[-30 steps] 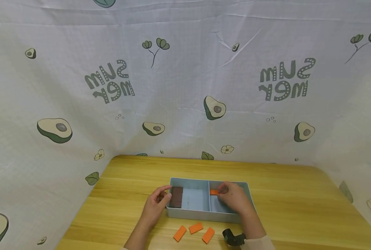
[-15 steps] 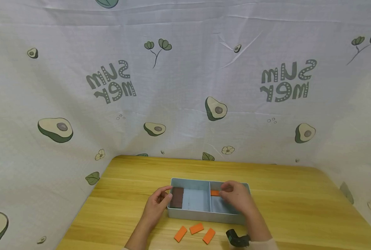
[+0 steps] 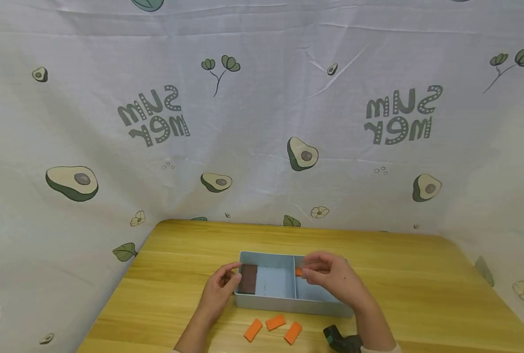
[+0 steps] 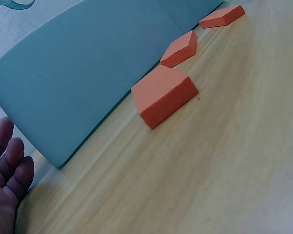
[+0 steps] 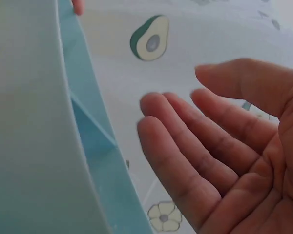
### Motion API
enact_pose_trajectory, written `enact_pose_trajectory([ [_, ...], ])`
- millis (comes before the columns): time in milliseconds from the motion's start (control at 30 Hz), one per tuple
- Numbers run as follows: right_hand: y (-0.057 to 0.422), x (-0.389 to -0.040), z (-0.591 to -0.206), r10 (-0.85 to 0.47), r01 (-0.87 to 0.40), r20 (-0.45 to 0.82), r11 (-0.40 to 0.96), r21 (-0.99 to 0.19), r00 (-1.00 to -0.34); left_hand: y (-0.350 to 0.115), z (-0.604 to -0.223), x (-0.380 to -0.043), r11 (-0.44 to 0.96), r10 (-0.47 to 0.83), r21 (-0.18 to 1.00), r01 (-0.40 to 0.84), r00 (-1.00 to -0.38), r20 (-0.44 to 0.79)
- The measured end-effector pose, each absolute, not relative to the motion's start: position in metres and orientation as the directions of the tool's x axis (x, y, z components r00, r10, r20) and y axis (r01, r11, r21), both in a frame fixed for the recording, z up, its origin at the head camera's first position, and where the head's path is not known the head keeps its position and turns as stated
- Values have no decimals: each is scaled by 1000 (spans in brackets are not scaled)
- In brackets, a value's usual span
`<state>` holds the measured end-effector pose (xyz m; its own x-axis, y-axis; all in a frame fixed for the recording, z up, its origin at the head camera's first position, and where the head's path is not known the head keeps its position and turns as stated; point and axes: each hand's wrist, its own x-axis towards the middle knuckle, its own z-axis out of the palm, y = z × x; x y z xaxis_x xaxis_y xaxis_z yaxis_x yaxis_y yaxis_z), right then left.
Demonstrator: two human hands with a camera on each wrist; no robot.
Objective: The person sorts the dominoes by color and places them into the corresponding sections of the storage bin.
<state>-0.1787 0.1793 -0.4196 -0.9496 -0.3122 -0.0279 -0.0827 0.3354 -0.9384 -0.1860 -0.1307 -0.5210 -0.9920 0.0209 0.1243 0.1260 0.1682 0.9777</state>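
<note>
Box (image 3: 288, 305), blue-grey and shallow, sits on the table (image 3: 187, 264) in my head view, and a divider (image 3: 295, 284) parts it into a left and a right compartment. Above the box's right compartment I have the right hand (image 3: 339, 277). Its grip is spread: the right wrist view shows me the thumb held apart from the slightly bent fingers, with a gap between them. Inside the box, just to the right of the divider, lies one orange piece (image 3: 298, 272); the hand covers part of it in my head view, so I cannot tell how near the thumb is to it.

At the box's left end I have the left hand (image 3: 218, 291). Its grip is spread too, thumb and forefinger apart beside the end wall, the other fingers loosely bent near the box's corner; I cannot tell whether both tips touch the wall. Inside the box, at the left end of the left compartment, lies a brown block (image 3: 248, 279).

In front of the box I count three loose orange pieces (image 3: 275, 322) flat on the table, apart from one another. A black device (image 3: 343, 340) shows in front of the box's right end, by the right wrist. Behind the box I see pale fabric (image 3: 262, 98) printed with avocados.
</note>
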Motion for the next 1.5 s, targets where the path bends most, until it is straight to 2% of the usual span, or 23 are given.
enact_pose_trajectory([
  [167,167,-172,-416,-491,-160,-20,322,-933,-871,-133,-521,-189,169,29,978,119,-993,116],
  [367,162,-165,-418,-579,-176,-49,325,-929,-814,-134,-520,-194,160,33,980,121,-993,117],
  [600,174,-156,-426,-597,-176,-252,564,-807,-761,-137,-514,-198,126,24,985,116,-993,114],
  [700,175,-154,-433,-564,-121,-339,625,-771,-753,-137,-513,-199,118,29,986,117,-993,114],
  [833,175,-154,-444,-567,-100,-350,615,-782,-745,-138,-515,-201,131,40,984,119,-993,115],
  [967,179,-155,-460,-623,-108,-293,523,-845,-726,-139,-516,-203,137,49,982,128,-991,122],
  [1100,183,-158,-473,-657,-27,-272,406,-914,-703,-141,-515,-205,139,51,982,129,-991,123],
  [1233,180,-157,-480,-646,46,-264,334,-941,-716,-143,-515,-209,146,56,982,121,-992,114],
  [1500,163,-149,-477,-555,27,-312,461,-887,-771,-146,-518,-213,154,67,983,100,-994,91],
])
